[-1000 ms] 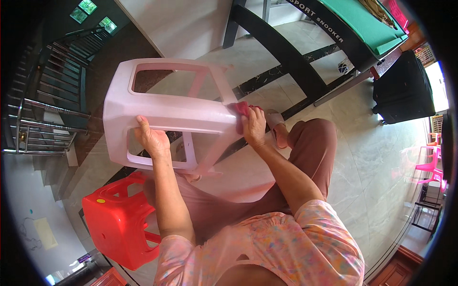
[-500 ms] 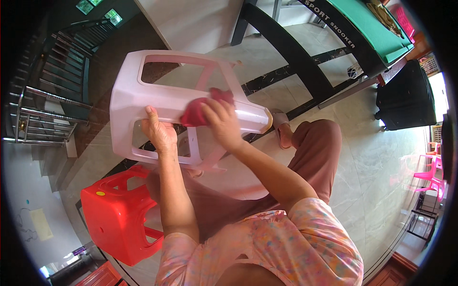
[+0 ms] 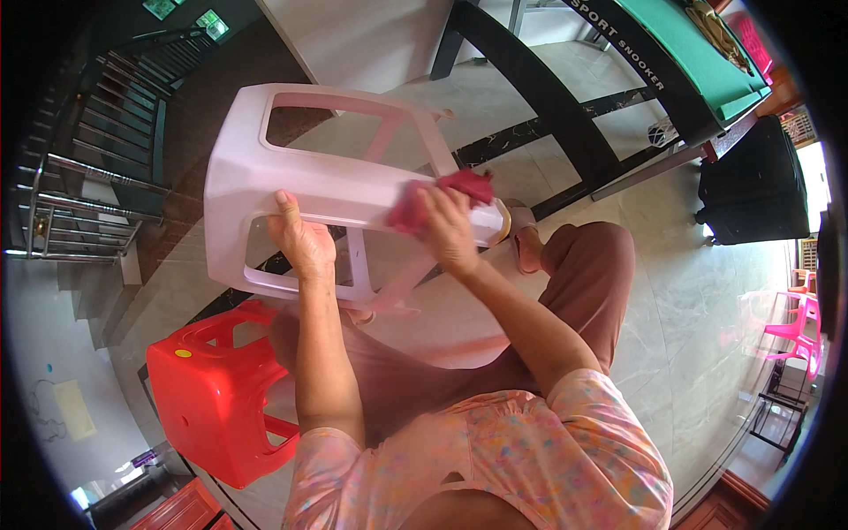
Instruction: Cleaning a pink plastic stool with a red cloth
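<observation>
A pale pink plastic stool (image 3: 238,168) lies tipped on its side in front of me, its seat to the left and its legs to the right. My left hand (image 3: 303,240) grips the stool's side rail by the opening, thumb on top. A dark red cloth (image 3: 470,185) is pressed against the stool's leg, near the foot end. Over the cloth lies my right hand (image 3: 449,231), fingers bent round it and slightly blurred by motion. Part of the cloth is hidden beneath that hand.
A red plastic stool (image 3: 212,406) stands at my lower left. A snooker table (image 3: 654,71) on black legs is at the far right, with a black suitcase (image 3: 751,181) beside it. Metal stair railings (image 3: 97,177) run along the left. Pink chairs (image 3: 799,331) stand farther right.
My right hand has slid the red cloth to the right along the stool's leg, toward its foot end. The left hand keeps its hold on the stool, which has barely shifted.
</observation>
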The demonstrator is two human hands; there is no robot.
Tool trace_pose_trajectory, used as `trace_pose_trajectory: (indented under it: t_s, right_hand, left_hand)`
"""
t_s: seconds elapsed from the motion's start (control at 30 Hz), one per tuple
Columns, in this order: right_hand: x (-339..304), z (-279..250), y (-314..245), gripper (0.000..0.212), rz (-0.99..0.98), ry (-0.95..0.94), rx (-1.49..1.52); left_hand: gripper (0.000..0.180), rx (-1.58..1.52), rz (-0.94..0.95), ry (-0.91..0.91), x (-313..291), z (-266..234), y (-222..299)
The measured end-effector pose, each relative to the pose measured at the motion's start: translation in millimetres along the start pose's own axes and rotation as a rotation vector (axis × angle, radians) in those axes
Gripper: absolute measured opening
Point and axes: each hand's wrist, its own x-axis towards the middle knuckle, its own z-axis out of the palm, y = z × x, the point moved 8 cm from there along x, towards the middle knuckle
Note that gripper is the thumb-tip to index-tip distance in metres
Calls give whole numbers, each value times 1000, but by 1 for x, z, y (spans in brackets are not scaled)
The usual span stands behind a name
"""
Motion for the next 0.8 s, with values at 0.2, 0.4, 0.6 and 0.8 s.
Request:
trace_pose_trajectory:
  t_s: [0.2,0.4,0.6,0.8]
  right_hand:
    - [51,35,-68,52,-100,-43,-106]
    - [4,3,-1,59,-19,-189,-37]
    - [-28,-19,61,50,225,-150,-77]
    - [5,19,-16,63,13,33,-69]
  left_hand:
    - [42,-4,-75,42,0,-8,1]
    - [41,-31,-9,53,13,-20,5]
    - [36,-37,30,98,12,-18,1]
    - [39,11,71,71,-5,1,3]
